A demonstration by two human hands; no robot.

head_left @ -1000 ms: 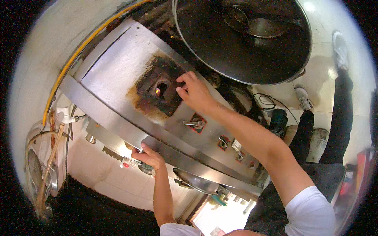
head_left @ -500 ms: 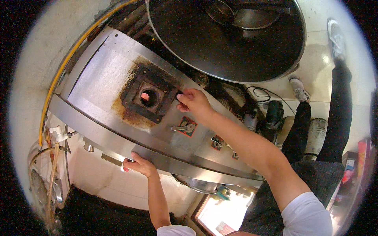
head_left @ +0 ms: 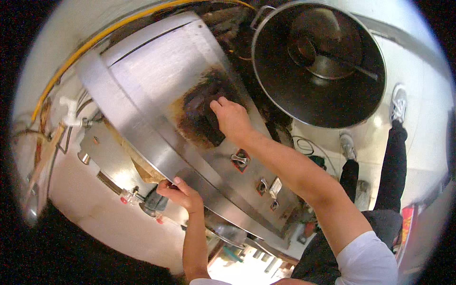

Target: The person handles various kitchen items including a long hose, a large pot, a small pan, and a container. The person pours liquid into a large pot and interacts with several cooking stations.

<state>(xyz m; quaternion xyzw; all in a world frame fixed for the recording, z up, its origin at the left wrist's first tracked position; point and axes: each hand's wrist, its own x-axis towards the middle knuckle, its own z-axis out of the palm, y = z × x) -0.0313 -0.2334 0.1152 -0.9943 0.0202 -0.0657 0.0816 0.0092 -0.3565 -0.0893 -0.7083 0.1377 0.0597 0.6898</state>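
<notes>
The right sleeve (head_left: 368, 261) was white, short and plain, its hem falling above the elbow; only a white edge of the left sleeve (head_left: 205, 281) showed. Both forearms (head_left: 195, 237) were bare, like the left hand (head_left: 183, 194) and right hand (head_left: 232, 121). Lower down were dark trousers (head_left: 391, 166) and grey-and-white sneakers (head_left: 399, 102).

Your brushed-steel stove panel (head_left: 161, 64) slants from 11 o'clock down to 5 o'clock; its blackened, brown-edged burner area (head_left: 194, 114) lies near your view's middle, toward 11 o'clock, details blurred.
</notes>
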